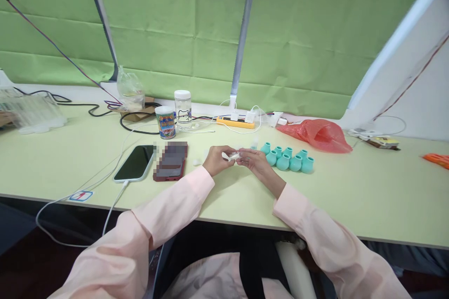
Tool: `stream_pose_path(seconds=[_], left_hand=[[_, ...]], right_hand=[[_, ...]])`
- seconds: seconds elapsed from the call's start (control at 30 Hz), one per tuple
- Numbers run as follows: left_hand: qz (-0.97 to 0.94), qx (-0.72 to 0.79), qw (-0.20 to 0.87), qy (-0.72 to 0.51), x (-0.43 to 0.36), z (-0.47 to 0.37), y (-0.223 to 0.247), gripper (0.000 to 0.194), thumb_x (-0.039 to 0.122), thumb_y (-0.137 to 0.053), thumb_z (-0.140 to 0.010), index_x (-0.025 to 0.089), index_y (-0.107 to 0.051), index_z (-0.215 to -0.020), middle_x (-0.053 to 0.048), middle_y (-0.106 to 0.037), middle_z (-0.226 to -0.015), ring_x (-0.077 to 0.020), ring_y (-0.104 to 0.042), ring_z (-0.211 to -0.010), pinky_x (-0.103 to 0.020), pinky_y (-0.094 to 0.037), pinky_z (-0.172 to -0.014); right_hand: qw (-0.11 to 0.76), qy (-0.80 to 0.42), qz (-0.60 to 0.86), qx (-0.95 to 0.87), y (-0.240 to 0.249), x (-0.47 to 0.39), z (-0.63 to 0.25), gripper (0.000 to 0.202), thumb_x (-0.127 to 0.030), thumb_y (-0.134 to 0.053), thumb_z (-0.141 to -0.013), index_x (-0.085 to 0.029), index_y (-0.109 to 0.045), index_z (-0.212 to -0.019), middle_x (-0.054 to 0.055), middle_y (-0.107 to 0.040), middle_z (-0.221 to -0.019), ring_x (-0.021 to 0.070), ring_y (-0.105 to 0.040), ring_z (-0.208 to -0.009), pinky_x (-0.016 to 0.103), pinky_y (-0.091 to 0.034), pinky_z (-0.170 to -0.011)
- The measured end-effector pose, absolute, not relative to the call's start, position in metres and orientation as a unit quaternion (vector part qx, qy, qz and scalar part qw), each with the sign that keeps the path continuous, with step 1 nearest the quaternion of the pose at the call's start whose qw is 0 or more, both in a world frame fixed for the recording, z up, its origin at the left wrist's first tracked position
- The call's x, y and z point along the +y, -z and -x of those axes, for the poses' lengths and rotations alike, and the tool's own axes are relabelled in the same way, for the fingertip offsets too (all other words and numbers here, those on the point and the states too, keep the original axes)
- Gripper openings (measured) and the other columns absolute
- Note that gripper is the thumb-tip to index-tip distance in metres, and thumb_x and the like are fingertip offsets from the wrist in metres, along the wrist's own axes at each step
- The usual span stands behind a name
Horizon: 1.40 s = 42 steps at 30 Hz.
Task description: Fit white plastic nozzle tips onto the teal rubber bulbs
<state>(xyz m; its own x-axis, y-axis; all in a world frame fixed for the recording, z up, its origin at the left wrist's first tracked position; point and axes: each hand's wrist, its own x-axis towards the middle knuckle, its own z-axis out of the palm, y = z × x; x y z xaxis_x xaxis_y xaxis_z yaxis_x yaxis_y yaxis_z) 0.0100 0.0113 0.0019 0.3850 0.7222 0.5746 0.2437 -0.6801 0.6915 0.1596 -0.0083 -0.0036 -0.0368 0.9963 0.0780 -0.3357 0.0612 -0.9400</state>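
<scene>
A small clear-white item (234, 155) is held between my two hands above the table's middle; its details are too small to tell. My left hand (218, 160) pinches its left side, and the fingers of my right hand (255, 161) close on its right side. Just beyond and to the right of my right hand stands a cluster of turquoise round pots (283, 161) with open tops. A small white piece (197, 162) lies left of my left hand. Behind my right hand is a small translucent object (254, 143).
A black-screened phone (135, 163) with a white cable and a red-cased phone (171, 161) lie left. Behind them stand a printed cup (165, 122) and a lidded jar (183, 110). An orange power strip (235, 123) and a red plastic bag (317, 134) are at the back.
</scene>
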Motion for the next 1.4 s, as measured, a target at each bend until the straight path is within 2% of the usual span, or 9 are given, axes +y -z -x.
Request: stream_pose_path(seconds=[0.13,0.3,0.4,0.5,0.67,0.97,1.13,1.27,1.4], left_hand=[[-0.772,0.328,0.304,-0.451,0.012,-0.009,-0.006,0.023,0.022,-0.061,-0.056,0.010,-0.064,-0.075,-0.006,-0.064,-0.070,-0.0120,-0.057,-0.061,-0.023,-0.049,-0.059],[-0.646,0.348,0.516,-0.442,0.013,-0.007,-0.018,0.030,0.034,-0.058,-0.061,0.011,-0.061,-0.079,-0.006,-0.061,-0.072,-0.0116,-0.055,-0.060,-0.025,-0.050,-0.051],[-0.603,0.359,0.581,-0.412,0.012,-0.006,-0.020,0.033,0.038,-0.062,-0.058,0.011,-0.060,-0.077,-0.005,-0.060,-0.068,-0.0106,-0.054,-0.055,-0.028,-0.050,-0.051],[-0.608,0.354,0.594,-0.389,0.013,-0.006,-0.018,0.034,0.039,-0.064,-0.056,0.009,-0.061,-0.073,-0.005,-0.060,-0.062,-0.0101,-0.054,-0.052,-0.028,-0.050,-0.053],[-0.650,0.323,0.554,-0.408,0.015,-0.006,-0.014,0.037,0.039,-0.063,-0.057,0.006,-0.063,-0.072,-0.003,-0.056,-0.052,-0.0084,-0.051,-0.046,-0.026,-0.049,-0.051],[-0.612,0.309,0.582,-0.437,0.014,-0.008,-0.014,0.035,0.039,-0.063,-0.057,0.005,-0.062,-0.066,-0.004,-0.057,-0.053,-0.0091,-0.051,-0.047,-0.027,-0.049,-0.050],[-0.606,0.317,0.608,-0.403,0.015,-0.006,-0.015,0.033,0.037,-0.065,-0.055,0.006,-0.063,-0.068,-0.005,-0.057,-0.056,-0.0091,-0.051,-0.049,-0.026,-0.048,-0.051],[-0.597,0.310,0.623,-0.400,0.016,-0.005,-0.013,0.034,0.035,-0.068,-0.052,0.006,-0.063,-0.070,-0.007,-0.059,-0.061,-0.0116,-0.054,-0.057,-0.024,-0.046,-0.052],[-0.568,0.309,0.632,-0.428,0.017,-0.006,-0.012,0.036,0.032,-0.071,-0.048,0.006,-0.064,-0.072,-0.007,-0.059,-0.061,-0.0111,-0.054,-0.056,-0.025,-0.045,-0.052]], right_hand=[[0.585,-0.564,0.377,-0.444,0.005,-0.008,-0.159,0.019,-0.020,-0.068,-0.052,-0.014,-0.062,-0.069,0.003,-0.063,-0.065,0.0133,-0.058,-0.053,0.028,-0.047,-0.058],[0.590,-0.540,0.368,-0.474,-0.001,-0.011,-0.157,0.017,-0.019,-0.067,-0.052,-0.016,-0.061,-0.068,0.002,-0.064,-0.071,0.0121,-0.058,-0.054,0.030,-0.047,-0.061],[0.589,-0.530,0.363,-0.491,-0.003,-0.013,-0.155,0.017,-0.020,-0.068,-0.050,-0.017,-0.061,-0.066,0.002,-0.064,-0.078,0.0125,-0.059,-0.057,0.032,-0.047,-0.064],[0.584,-0.528,0.358,-0.502,-0.004,-0.013,-0.154,0.017,-0.022,-0.069,-0.050,-0.017,-0.061,-0.065,0.002,-0.064,-0.075,0.0142,-0.060,-0.058,0.033,-0.048,-0.064],[0.581,-0.530,0.352,-0.508,-0.003,-0.013,-0.155,0.017,-0.021,-0.069,-0.051,-0.016,-0.061,-0.065,0.002,-0.064,-0.074,0.0159,-0.061,-0.059,0.034,-0.048,-0.063],[0.573,-0.539,0.346,-0.511,-0.005,-0.013,-0.156,0.019,-0.023,-0.069,-0.050,-0.016,-0.061,-0.066,0.001,-0.063,-0.071,0.0144,-0.060,-0.057,0.034,-0.048,-0.063],[0.569,-0.522,0.349,-0.531,-0.007,-0.014,-0.155,0.022,-0.025,-0.069,-0.049,-0.017,-0.060,-0.067,0.002,-0.063,-0.076,0.0151,-0.060,-0.060,0.033,-0.048,-0.061],[0.568,-0.382,0.397,-0.611,-0.011,-0.020,-0.153,0.023,-0.030,-0.064,-0.055,-0.018,-0.058,-0.074,0.003,-0.062,-0.075,0.0131,-0.056,-0.052,0.030,-0.046,-0.053],[0.561,-0.090,0.476,-0.671,-0.021,-0.026,-0.164,0.027,-0.030,-0.056,-0.062,-0.020,-0.055,-0.087,0.004,-0.061,-0.078,0.0130,-0.055,-0.058,0.028,-0.043,-0.062]])
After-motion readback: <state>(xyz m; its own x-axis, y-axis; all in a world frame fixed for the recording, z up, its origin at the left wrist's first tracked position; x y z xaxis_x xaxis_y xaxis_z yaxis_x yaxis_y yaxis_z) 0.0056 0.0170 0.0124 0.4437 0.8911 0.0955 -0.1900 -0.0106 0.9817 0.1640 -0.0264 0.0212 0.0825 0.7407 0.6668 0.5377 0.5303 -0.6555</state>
